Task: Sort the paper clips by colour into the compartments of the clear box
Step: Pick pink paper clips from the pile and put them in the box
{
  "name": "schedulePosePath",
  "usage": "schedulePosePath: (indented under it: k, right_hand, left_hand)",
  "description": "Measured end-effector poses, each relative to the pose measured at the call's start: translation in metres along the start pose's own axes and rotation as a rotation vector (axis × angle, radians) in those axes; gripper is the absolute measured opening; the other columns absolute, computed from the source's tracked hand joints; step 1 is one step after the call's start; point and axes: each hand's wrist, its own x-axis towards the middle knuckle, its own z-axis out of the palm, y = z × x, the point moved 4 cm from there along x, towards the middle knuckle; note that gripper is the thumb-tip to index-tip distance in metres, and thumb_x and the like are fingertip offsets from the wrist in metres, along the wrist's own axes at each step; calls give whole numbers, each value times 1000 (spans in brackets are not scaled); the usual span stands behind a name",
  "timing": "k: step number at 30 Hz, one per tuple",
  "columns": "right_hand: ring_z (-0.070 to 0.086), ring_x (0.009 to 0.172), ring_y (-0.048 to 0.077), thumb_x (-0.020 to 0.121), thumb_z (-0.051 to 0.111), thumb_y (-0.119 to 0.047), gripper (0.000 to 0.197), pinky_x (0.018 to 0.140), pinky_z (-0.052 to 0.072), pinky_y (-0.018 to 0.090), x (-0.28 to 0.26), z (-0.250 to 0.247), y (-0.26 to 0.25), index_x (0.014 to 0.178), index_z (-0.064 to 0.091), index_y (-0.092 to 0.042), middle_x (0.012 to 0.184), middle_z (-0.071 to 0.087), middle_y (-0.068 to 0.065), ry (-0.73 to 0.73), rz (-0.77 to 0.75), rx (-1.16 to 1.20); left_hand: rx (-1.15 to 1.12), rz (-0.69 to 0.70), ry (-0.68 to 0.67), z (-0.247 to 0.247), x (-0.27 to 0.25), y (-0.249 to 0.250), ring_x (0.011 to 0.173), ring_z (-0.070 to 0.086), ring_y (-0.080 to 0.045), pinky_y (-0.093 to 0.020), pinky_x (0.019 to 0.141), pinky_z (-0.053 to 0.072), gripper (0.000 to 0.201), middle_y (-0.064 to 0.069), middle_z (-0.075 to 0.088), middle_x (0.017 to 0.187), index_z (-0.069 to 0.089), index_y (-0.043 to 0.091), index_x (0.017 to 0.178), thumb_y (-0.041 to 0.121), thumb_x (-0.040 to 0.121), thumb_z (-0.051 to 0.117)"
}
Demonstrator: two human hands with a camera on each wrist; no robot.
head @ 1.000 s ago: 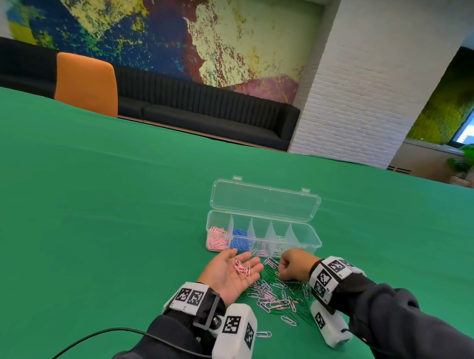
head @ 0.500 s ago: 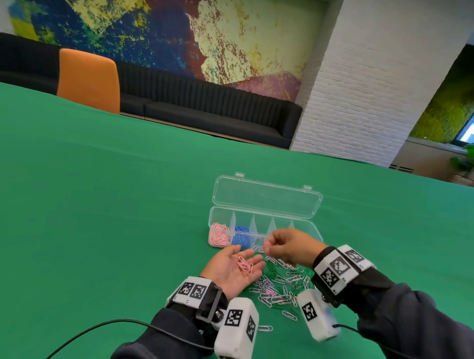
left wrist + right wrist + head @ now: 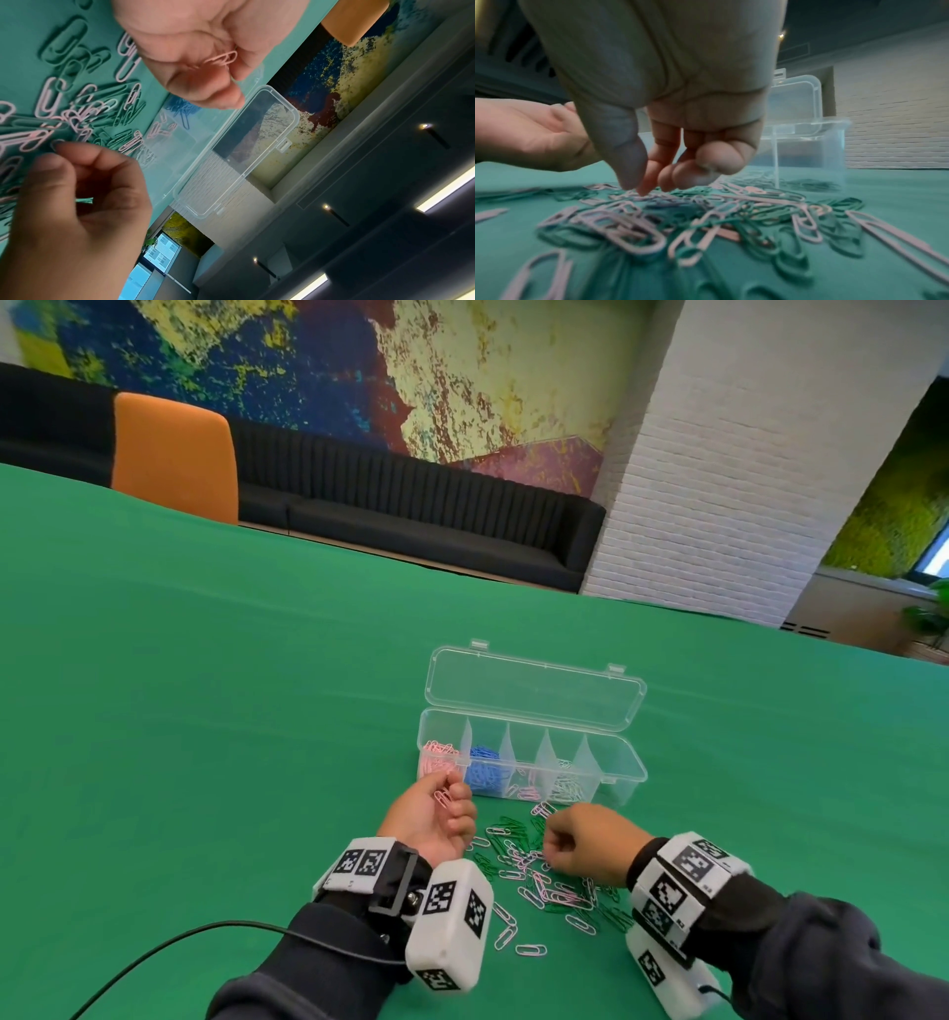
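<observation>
Both hands curled: left (image 3: 429,819) cupping pink clips (image 3: 442,798); right (image 3: 585,849) pinching at pile (image 3: 544,880).

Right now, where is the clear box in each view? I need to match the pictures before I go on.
Head: the clear box stands centre, lid open, just beyond the clip pile.
Left wrist: its open lid runs diagonally across the middle.
Right wrist: it stands at the right, behind the right hand.
Shared landmark: the clip pile on the green cloth.
</observation>
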Motion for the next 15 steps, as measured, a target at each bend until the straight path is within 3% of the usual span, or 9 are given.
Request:
schedulePosePath:
  k: [5,8,11,15]
  right_hand:
    - [50,80,13,85,55,-10,13,72,41,21,3,9,-10,79,52,-21,85,55,-3,-46,2,-31]
    - [52,79,14,86,56,-11,25,62,41,16,6,11,-9,67,46,-22,82,55,-3,-85,30,-46]
    - [53,79,15,87,56,-13,26,64,44,17,6,11,-6,65,45,-21,78,56,-2,-106,67,-42]
    - [48,65,8,88,55,-14,22,58,40,13,1,-7,-5,68,47,-19,73,52,-4,-3,62,125]
  left_hand:
    - [-45,73,4,3,-2,-1,46,63,-21,-23,43,53,34,-14,63,61,55,1,80,18,100,33]
    - [-42,71,-30,6,-2,-3,53,66,-26,-30,48,55,39,-17,66,66,56,0,80,21,101,30]
    - [0,36,-36,6,0,-8,58,68,-28,-32,54,56,40,-18,67,72,57,0,83,23,100,30]
    - [86,-19,-28,6,3,-18,78,65,-31,-39,74,48,39,-19,68,78,58,1,87,26,99,31]
